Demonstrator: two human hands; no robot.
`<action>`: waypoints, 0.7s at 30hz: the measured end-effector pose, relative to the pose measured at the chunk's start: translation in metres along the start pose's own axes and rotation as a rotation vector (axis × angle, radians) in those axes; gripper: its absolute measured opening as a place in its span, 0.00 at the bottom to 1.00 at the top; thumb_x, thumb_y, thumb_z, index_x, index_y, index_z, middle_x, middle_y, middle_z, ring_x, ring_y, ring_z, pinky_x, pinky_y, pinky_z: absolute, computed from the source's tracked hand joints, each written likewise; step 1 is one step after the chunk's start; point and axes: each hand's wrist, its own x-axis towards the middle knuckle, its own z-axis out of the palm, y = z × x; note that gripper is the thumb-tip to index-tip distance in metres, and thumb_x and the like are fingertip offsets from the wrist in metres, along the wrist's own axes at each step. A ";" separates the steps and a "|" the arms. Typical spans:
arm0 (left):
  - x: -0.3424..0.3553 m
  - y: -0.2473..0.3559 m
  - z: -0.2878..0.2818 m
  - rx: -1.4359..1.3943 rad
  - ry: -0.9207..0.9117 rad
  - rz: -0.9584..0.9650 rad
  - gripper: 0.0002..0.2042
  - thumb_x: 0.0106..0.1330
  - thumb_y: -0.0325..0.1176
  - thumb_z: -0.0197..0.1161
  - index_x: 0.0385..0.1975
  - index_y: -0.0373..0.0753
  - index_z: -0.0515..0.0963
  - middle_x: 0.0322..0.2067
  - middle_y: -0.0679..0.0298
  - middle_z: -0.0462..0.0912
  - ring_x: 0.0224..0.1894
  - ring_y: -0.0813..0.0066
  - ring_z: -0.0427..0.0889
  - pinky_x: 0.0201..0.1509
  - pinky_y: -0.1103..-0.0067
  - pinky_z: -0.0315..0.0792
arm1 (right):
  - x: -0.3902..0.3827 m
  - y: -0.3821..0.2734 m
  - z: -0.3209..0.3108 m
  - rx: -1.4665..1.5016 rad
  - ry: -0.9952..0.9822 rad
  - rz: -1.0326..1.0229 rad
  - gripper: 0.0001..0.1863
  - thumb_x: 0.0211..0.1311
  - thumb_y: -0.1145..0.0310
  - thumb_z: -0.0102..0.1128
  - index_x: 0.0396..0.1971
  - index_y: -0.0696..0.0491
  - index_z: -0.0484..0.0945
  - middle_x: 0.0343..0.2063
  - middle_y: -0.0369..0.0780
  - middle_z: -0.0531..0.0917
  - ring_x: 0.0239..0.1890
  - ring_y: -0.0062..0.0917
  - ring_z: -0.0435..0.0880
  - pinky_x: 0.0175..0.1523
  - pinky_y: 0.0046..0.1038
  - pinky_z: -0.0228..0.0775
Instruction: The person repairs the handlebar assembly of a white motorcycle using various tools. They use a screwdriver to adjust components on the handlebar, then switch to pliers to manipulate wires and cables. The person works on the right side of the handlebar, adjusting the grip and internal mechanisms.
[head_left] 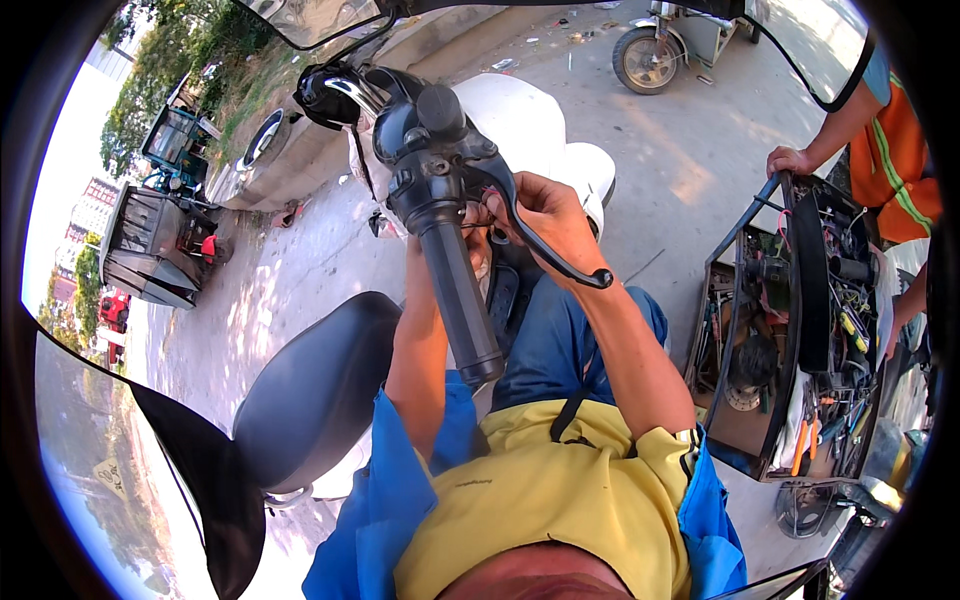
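The black handlebar grip [462,295] of a scooter points down toward me, with its curved brake lever [540,245] beside it. Just under the lever, my right hand [556,222] is closed in a pinch near the lever's pivot; what sits between its fingertips is too small to make out. My left hand [479,248] reaches in behind the grip, which hides most of it. Its fingertips show close to those of my right hand, bent together around something I cannot make out. Above them is the black switch housing [438,165] with a round cap.
The scooter's black seat [318,375] lies to the left and its white front body [515,118] ahead. On the right stands an open tool box [722,425] full of tools. Beside it is a person in an orange vest [897,165]. A three-wheeler [150,245] is parked far left.
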 end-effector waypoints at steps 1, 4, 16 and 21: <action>-0.004 -0.001 0.001 0.166 0.065 0.115 0.09 0.65 0.27 0.70 0.42 0.35 0.81 0.30 0.60 0.83 0.27 0.70 0.84 0.24 0.76 0.76 | 0.000 -0.001 0.001 -0.010 -0.003 0.011 0.09 0.71 0.75 0.60 0.44 0.65 0.83 0.33 0.37 0.86 0.35 0.16 0.82 0.43 0.21 0.77; 0.003 -0.021 -0.016 0.964 0.132 0.819 0.09 0.67 0.26 0.70 0.45 0.35 0.83 0.28 0.59 0.86 0.26 0.71 0.86 0.28 0.78 0.78 | -0.002 -0.004 0.002 -0.022 0.023 0.024 0.09 0.71 0.75 0.60 0.44 0.65 0.83 0.34 0.37 0.87 0.35 0.15 0.82 0.43 0.21 0.77; 0.016 -0.026 0.016 1.021 0.204 1.019 0.04 0.65 0.28 0.71 0.36 0.37 0.85 0.30 0.58 0.86 0.25 0.68 0.85 0.25 0.75 0.76 | -0.005 -0.008 0.004 -0.005 0.033 -0.011 0.07 0.72 0.69 0.68 0.39 0.58 0.84 0.26 0.31 0.82 0.24 0.09 0.72 0.29 0.16 0.61; 0.013 -0.004 -0.004 -0.197 -0.264 0.021 0.10 0.72 0.34 0.67 0.48 0.40 0.81 0.32 0.64 0.84 0.24 0.80 0.74 0.27 0.83 0.67 | -0.005 -0.006 0.006 -0.097 0.031 -0.075 0.08 0.72 0.72 0.64 0.42 0.63 0.83 0.29 0.33 0.84 0.30 0.11 0.77 0.36 0.18 0.70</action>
